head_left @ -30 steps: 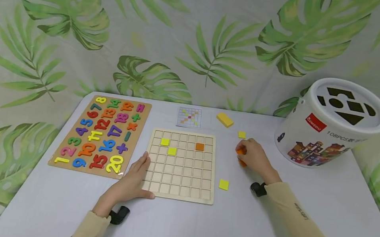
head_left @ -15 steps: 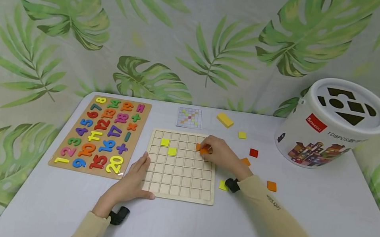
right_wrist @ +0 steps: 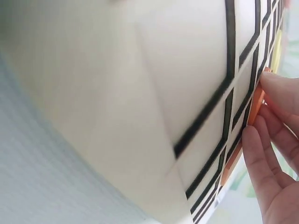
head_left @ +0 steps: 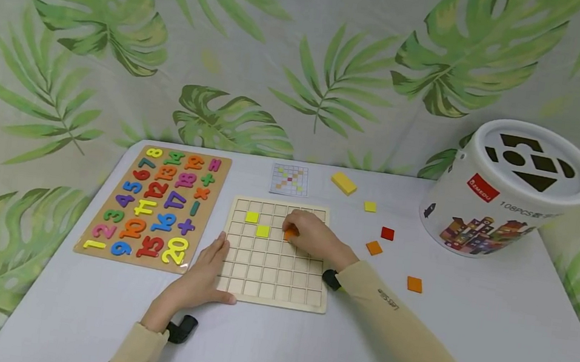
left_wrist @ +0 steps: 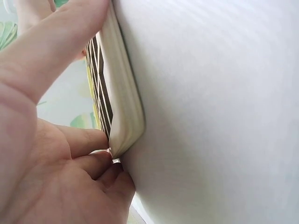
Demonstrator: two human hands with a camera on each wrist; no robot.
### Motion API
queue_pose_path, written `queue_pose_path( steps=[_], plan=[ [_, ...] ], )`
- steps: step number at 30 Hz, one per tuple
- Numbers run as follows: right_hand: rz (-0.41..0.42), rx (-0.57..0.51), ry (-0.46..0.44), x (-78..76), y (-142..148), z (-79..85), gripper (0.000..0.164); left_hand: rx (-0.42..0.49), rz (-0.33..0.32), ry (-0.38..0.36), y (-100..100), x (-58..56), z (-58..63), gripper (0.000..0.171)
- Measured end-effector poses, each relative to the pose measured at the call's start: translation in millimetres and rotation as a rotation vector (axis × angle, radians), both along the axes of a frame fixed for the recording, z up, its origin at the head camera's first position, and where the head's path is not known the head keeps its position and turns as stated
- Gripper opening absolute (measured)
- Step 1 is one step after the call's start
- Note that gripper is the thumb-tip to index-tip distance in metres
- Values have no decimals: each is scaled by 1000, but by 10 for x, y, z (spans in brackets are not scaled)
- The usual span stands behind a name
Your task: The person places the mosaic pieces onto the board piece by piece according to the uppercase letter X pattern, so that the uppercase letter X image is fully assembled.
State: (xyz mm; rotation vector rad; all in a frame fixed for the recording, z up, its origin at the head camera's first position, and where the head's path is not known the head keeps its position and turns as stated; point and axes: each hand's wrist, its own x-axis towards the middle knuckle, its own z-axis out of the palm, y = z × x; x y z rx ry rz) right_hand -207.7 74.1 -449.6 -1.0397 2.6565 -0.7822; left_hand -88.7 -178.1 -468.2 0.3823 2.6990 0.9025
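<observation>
A wooden grid board (head_left: 267,302) lies flat on the table. Along its left side and front-left corner my left hand (head_left: 200,276) rests, fingers fairly straight against the edge and thumb at the front edge. Over the upper right squares, my right hand (head_left: 310,234) pinches an orange tile (head_left: 291,234) between thumb and fingers, right at the grid (right_wrist: 256,102). Another orange tile (right_wrist: 229,170) sits in the board beside those fingers; the hand hides it in the head view. Two yellow tiles (head_left: 262,231) lie diagonally in squares on the board's upper left.
Right of the board lie loose tiles: red (head_left: 387,233), orange (head_left: 374,248), another orange (head_left: 414,284) and yellow (head_left: 370,206). Behind it are a pattern card (head_left: 289,190) and a yellow block (head_left: 344,183). A number puzzle (head_left: 147,264) is left, a white bucket (head_left: 448,208) back right.
My right hand has carried an orange tile leftward from the loose tiles onto the board, passing over the orange tile in place there. My left hand stays put.
</observation>
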Motion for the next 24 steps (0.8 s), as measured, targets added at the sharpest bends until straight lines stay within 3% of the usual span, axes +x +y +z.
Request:
queue_pose_path(
  steps=[5, 9, 14, 20, 24],
  plan=[
    [-21, -25, -28, -6, 11, 13, 14, 7, 0, -5, -12, 2, 4, 113],
    [-92, -100, -112, 10, 183, 94, 18, 3, -4, -10, -15, 0, 4, 113],
    [-234, -158, -122, 0, 685, 149, 18, 0, -1, -11, 0, -6, 10, 113],
    [-371, -160, -70, 13, 1453, 55, 20, -4, 1, -13, 3, 2, 23, 113],
    [-416, -122, -62, 39, 1806, -9, 22, -1, 0, -12, 0, 4, 12, 113]
  ],
)
